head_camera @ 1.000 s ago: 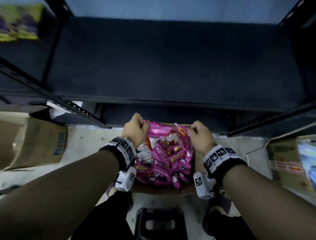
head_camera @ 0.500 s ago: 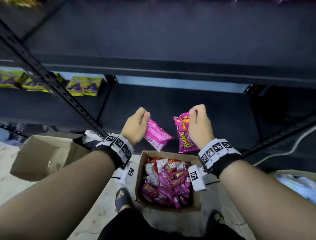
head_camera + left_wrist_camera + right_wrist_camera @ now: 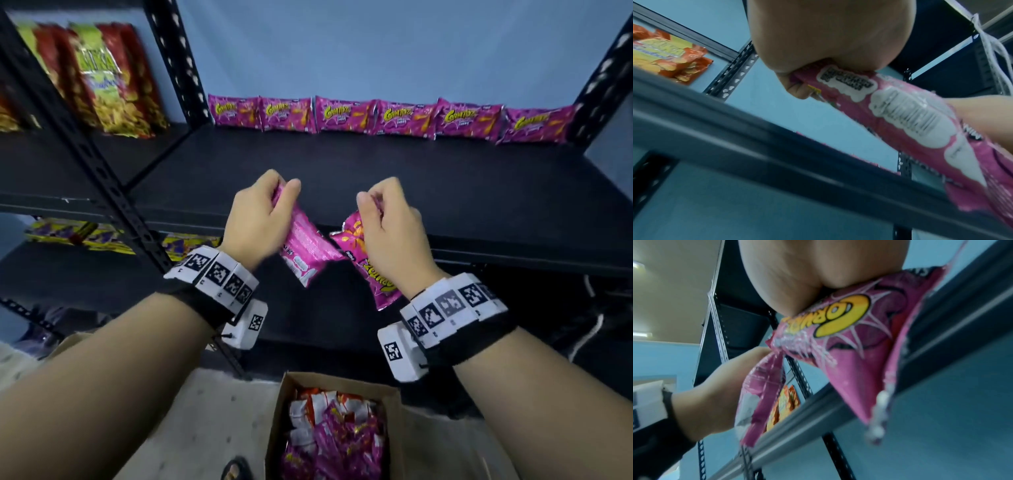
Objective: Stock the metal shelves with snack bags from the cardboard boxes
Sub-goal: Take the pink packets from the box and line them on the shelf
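My left hand grips the top edge of a pink snack bag, which hangs back side out with its barcode showing. My right hand grips a second pink snack bag by its top, logo side down. Both hands are raised just in front of the black metal shelf. Along that shelf's back edge stands a row of several matching pink bags. Below, on the floor, an open cardboard box holds several more pink bags.
A perforated black upright post divides this bay from the left one, where red and yellow chip bags stand. Yellow-purple bags lie on a lower left shelf. A white cord hangs at the right. My foot is beside the box.
Both hands lifted a pink bag each out of the box and rose to the shelf level. My view tilted up from the box to the stocked shelf.
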`<action>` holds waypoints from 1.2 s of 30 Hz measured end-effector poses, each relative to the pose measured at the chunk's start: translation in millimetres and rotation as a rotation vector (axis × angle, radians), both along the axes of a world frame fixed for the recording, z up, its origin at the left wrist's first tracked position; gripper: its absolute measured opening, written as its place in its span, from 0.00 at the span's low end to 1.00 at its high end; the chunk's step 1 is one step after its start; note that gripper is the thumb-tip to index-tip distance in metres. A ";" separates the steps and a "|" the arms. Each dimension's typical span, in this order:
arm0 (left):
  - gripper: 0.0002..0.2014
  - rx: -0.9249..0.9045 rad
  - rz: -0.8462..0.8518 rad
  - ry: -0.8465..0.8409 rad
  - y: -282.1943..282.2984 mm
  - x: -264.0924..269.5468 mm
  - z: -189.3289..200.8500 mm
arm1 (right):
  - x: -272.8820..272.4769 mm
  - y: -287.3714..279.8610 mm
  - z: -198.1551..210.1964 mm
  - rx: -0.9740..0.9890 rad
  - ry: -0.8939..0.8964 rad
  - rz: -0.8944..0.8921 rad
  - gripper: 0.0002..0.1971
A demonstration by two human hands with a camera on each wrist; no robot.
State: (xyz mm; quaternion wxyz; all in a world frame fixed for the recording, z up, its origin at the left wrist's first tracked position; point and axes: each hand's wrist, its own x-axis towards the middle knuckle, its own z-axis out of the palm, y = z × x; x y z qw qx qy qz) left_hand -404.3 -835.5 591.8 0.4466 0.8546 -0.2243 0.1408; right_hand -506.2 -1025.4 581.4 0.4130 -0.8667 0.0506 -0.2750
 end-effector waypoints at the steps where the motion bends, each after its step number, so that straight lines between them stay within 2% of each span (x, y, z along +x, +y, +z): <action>1: 0.19 0.014 0.019 0.020 -6.7 7.1 9.4 | 4.7 -6.4 9.7 -0.017 0.014 -0.026 0.12; 8: 0.24 0.313 0.043 0.252 -48.4 65.3 40.8 | 52.5 -51.0 47.8 -0.144 0.327 -0.162 0.17; 14: 0.41 0.452 0.089 0.423 -63.4 91.7 44.0 | 86.2 -77.2 54.1 -0.200 0.475 -0.219 0.22; 16: 0.43 0.518 0.088 0.393 -62.9 89.3 42.6 | 87.3 -80.2 53.0 -0.224 0.508 -0.195 0.27; 19: 0.43 0.616 0.060 0.241 -59.8 82.6 36.8 | 82.8 -82.0 48.2 -0.363 0.560 -0.131 0.35; 23: 0.42 0.708 -0.043 0.076 -64.2 74.1 28.1 | 73.0 -80.4 38.8 -0.503 0.617 -0.049 0.31; 29: 0.40 0.853 -0.102 0.102 -71.4 71.7 4.2 | 62.7 -77.7 25.4 -0.546 0.677 0.023 0.30; 36: 0.42 0.893 -0.092 0.056 -71.6 70.8 -6.6 | 62.1 -74.7 17.8 -0.611 0.734 0.004 0.33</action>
